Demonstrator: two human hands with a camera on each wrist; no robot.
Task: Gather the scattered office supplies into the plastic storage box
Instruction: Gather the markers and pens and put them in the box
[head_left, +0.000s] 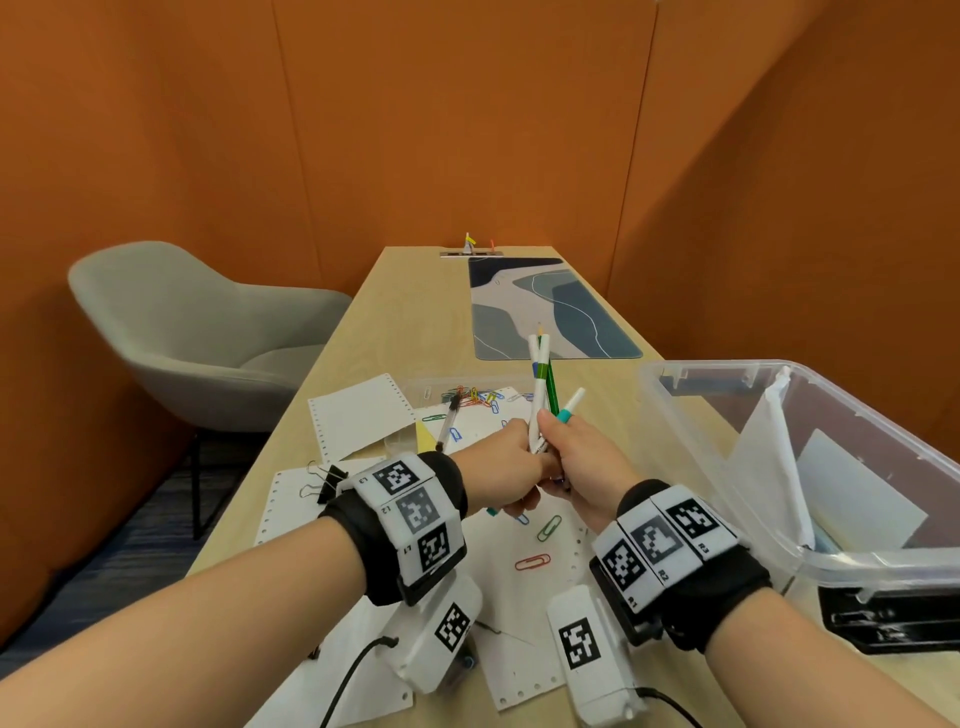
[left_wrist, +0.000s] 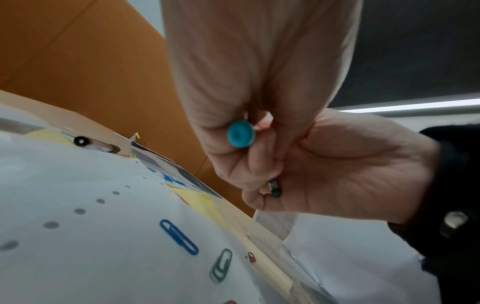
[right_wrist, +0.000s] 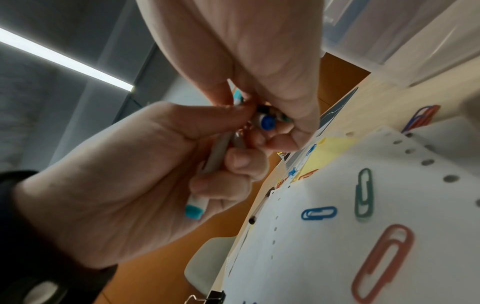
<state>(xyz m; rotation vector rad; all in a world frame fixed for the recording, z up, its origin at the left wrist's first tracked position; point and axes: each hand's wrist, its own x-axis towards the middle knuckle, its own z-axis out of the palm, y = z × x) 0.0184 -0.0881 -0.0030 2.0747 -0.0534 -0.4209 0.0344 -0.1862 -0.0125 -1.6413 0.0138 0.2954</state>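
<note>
The plastic storage box (head_left: 717, 447) stands at the right edge of the table (head_left: 363, 322), just right of the right hand (head_left: 582, 462), and already holds what look like folded white sheets; a black object, perhaps a stapler, lies just in front of it. Most supplies are not yet gathered: coloured paper clips (head_left: 532, 562) lie on the perforated sheets (head_left: 358, 410), more clips sit in a heap farther back, two black binder clips (head_left: 324, 483) rest at the left, and a clear pen (head_left: 448, 422) lies on the paper. Both hands meet above the sheets, left of the box. The left hand (head_left: 509, 467) curls around a teal-capped marker (left_wrist: 240, 134), while the right hand closes on a bunch of pens (head_left: 540, 389) standing upright. By my judgement the task is at an early-to-middle stage, with the pens next to go in.
</note>
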